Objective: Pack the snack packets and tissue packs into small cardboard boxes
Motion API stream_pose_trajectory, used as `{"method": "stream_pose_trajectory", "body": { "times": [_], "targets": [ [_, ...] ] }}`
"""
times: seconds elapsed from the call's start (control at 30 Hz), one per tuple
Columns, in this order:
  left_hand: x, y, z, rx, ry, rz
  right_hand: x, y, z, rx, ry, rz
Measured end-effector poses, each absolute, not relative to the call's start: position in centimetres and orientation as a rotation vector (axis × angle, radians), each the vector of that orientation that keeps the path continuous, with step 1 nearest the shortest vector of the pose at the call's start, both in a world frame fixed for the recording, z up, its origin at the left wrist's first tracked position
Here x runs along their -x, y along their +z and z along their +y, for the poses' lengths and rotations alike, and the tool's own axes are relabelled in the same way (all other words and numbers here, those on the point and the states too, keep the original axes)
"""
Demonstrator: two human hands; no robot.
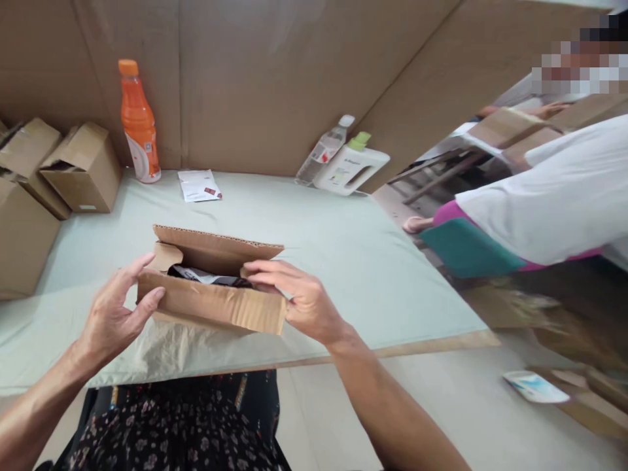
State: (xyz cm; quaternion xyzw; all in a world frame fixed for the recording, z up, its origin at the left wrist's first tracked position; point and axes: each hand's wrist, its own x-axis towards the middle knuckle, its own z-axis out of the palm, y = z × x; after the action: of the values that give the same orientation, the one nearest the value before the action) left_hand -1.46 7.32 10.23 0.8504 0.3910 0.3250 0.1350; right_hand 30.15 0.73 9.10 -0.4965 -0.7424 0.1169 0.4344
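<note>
A small brown cardboard box (196,302) stands on the table with its top flaps up, just in front of me. Inside it lies a dark and silvery plastic packet (206,277), partly hidden by the walls. My left hand (118,307) is at the box's left end, thumb against the front panel and forefinger stretched towards the side flap, the two well apart. At the right end, my right hand (304,294) grips the box, its fingers bent over the inside and its thumb mostly hidden.
Several cardboard boxes (88,170) stand at the left. Along the cardboard partition (275,85) are an orange drink bottle (140,124), a white sachet (199,186), a clear bottle (324,150) and a white jug (350,167). Beyond the right table edge, a person in white (554,190) sits.
</note>
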Motion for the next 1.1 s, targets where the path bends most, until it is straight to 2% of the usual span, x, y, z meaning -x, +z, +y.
{"method": "stream_pose_trajectory", "body": {
  "times": [0.17,0.33,0.43,0.57,0.67,0.83,0.97,1.1],
  "targets": [
    [0.1,9.2,8.2,-2.499,1.046,1.210,-31.1,9.8,0.9,1.418,0.094,-1.528],
    [0.7,8.5,9.3,-2.481,0.995,1.116,-31.5,8.3,0.6,1.259,0.249,-2.163],
    [1.4,8.9,10.7,-2.480,0.802,0.960,-31.6,6.7,-1.1,1.222,0.175,-2.244],
    [1.7,9.7,12.4,-2.366,0.399,0.707,-31.6,4.7,-3.5,1.375,0.140,-2.089],
    [2.1,9.5,12.3,-2.361,0.328,0.623,-31.9,4.0,-3.8,1.446,0.219,-2.010],
    [4.5,7.7,8.0,-2.520,0.568,0.830,-31.0,3.9,0.8,1.385,0.323,-2.048],
    [8.1,6.2,5.5,-2.538,1.018,1.311,-26.4,3.4,7.6,1.365,0.388,-1.940],
    [12.3,5.3,7.6,-2.359,1.340,1.897,-21.1,2.0,11.6,1.272,0.533,-1.964]
  ]
}}
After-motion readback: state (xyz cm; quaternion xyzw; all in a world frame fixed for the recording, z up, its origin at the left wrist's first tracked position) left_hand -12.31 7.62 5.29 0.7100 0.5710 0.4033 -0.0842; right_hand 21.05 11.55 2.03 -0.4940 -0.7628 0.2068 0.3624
